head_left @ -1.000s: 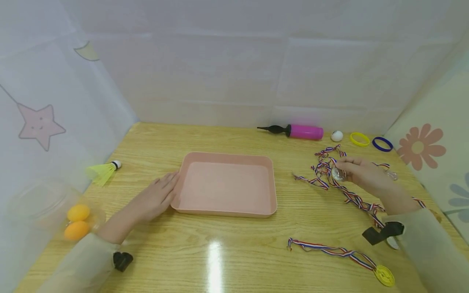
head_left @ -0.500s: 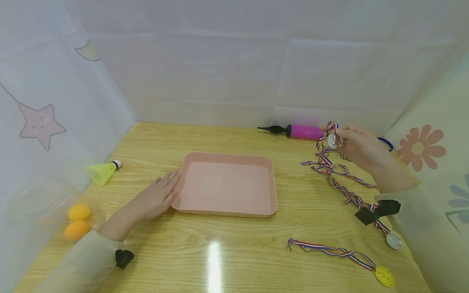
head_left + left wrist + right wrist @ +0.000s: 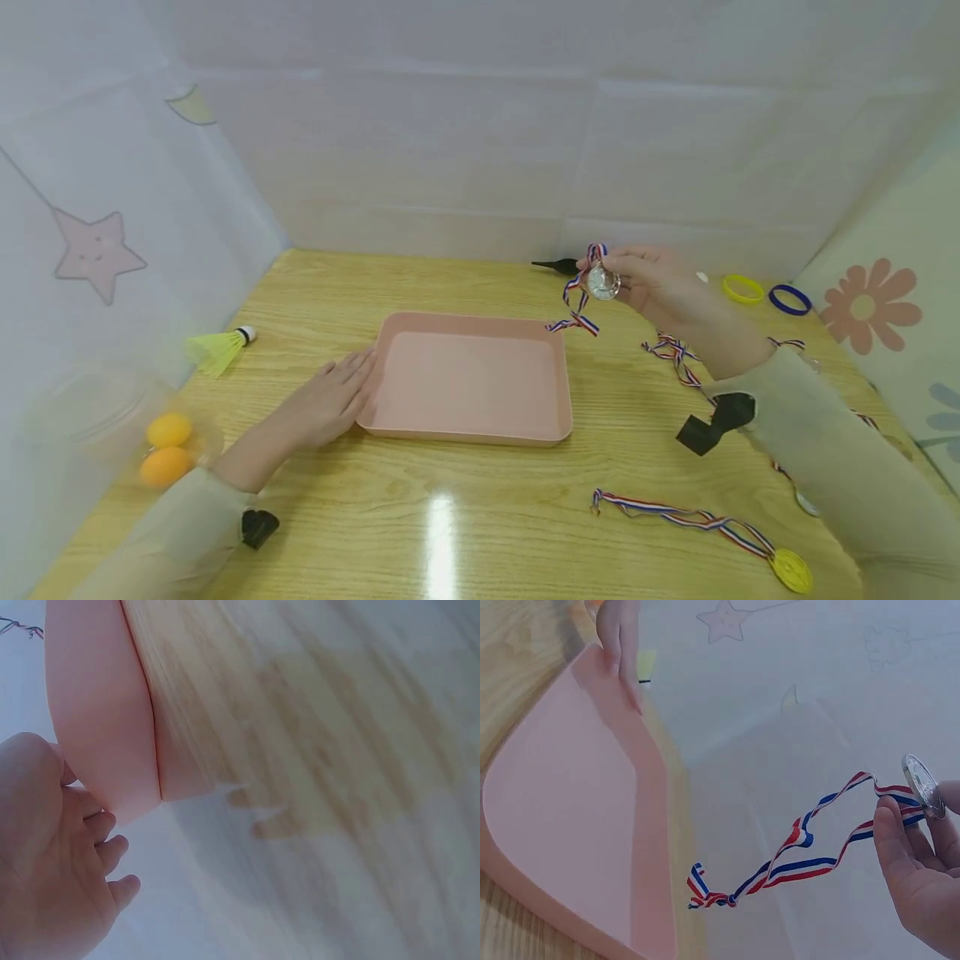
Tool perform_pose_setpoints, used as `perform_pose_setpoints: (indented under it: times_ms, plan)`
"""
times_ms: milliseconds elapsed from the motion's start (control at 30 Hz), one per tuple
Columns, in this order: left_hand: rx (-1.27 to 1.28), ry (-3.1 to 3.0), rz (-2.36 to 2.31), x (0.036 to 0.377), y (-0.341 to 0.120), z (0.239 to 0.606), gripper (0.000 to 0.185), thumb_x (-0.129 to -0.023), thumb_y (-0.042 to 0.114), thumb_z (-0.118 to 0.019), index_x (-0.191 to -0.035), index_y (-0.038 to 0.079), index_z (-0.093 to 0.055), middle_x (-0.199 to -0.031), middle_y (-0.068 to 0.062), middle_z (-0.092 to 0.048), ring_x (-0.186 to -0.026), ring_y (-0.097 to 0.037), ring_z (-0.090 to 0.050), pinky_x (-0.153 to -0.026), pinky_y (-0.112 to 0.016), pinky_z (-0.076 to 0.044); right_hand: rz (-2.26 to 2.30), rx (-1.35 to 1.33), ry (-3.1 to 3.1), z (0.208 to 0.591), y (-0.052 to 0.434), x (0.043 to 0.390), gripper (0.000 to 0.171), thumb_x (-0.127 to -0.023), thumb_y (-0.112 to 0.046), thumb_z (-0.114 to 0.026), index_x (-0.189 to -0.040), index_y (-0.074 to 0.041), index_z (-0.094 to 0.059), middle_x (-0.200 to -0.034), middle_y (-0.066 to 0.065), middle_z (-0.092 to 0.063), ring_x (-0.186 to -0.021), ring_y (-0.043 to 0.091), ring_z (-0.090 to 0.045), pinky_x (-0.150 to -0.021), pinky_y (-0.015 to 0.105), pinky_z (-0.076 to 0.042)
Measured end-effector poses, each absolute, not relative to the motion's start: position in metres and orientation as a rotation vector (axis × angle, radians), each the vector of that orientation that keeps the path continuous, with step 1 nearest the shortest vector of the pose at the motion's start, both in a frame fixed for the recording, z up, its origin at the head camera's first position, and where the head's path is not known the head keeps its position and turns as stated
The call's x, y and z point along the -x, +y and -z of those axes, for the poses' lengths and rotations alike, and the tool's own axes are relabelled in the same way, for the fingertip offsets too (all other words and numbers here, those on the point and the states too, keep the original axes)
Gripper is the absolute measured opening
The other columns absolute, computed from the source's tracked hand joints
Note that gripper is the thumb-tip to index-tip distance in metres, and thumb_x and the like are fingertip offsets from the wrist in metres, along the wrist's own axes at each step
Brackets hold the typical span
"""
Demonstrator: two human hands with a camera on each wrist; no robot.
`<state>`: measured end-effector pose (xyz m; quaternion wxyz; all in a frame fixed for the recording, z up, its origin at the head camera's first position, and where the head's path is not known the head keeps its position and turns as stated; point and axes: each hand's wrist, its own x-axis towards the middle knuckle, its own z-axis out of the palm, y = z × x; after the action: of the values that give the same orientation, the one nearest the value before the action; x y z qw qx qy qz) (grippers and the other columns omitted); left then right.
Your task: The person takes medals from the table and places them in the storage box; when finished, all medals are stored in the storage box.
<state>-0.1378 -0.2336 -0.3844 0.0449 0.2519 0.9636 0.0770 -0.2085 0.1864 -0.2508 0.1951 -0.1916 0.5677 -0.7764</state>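
Right hand point(image 3: 660, 287) is raised above the far right corner of the pink tray point(image 3: 465, 433), fingers pinching a silver medal point(image 3: 602, 282); its striped ribbon point(image 3: 576, 310) dangles over that corner (not touching the tray floor, as far as visible). Left hand point(image 3: 326, 404) lies flat, fingers straight and together, touching the tray's left rim. A gold medal point(image 3: 791, 571) lies right of the tray, nearer the person.
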Motion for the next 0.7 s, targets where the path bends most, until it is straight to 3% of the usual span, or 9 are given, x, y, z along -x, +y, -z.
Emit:
perform_pose_setpoints:
  times_ms: [233,400,533,700]
  plan:
    - [-0.776,2.934,-0.253,0.14,-0.235,0.384,0.052,-0.102,0.024,-0.027,-0.144,-0.005,-0.018,-0.15,-0.018,-0.014,-0.135,-0.037,-0.015,-0.107,-0.053,-0.014,2.079,0.423,1.669,0.264,0.131,0.212,0.027,-0.095,-0.002,-0.046,-0.079,-0.005,-0.067,-0.084,0.006,-0.063,-0.077,0.014,-0.061,-0.079,0.027,-0.05]
    - [-0.778,2.931,-0.265,0.141,-0.235,0.384,0.052,-0.102,0.024,-0.027,-0.144,-0.005,-0.018,-0.15,-0.018,-0.013,-0.135,-0.037,-0.014,-0.107,-0.053,-0.014,1.987,0.327,1.727,0.282,0.09,0.217,0.014,-0.093,-0.005,-0.052,-0.095,0.005,-0.061,-0.089,0.011,-0.061,-0.079,0.016,-0.061,-0.085,0.034,-0.049]
    - [-0.773,2.927,-0.274,0.141,-0.236,0.385,0.052,-0.102,0.024,-0.027,-0.144,-0.005,-0.017,-0.151,-0.017,-0.013,-0.135,-0.036,-0.014,-0.107,-0.053,-0.014,1.947,0.241,1.742,0.296,0.057,0.223,0.024,-0.091,-0.008,-0.057,-0.108,0.009,-0.058,-0.097,0.014,-0.061,-0.084,0.02,-0.062,-0.088,0.037,-0.048]
    - [-0.759,2.921,-0.29,0.141,-0.236,0.384,0.052,-0.102,0.024,-0.028,-0.145,-0.004,-0.018,-0.151,-0.016,-0.013,-0.135,-0.036,-0.014,-0.107,-0.053,-0.014,1.954,0.212,1.743,0.304,0.023,0.229,0.026,-0.09,-0.012,-0.06,-0.109,0.007,-0.058,-0.104,0.015,-0.06,-0.091,0.023,-0.062,-0.089,0.038,-0.048]
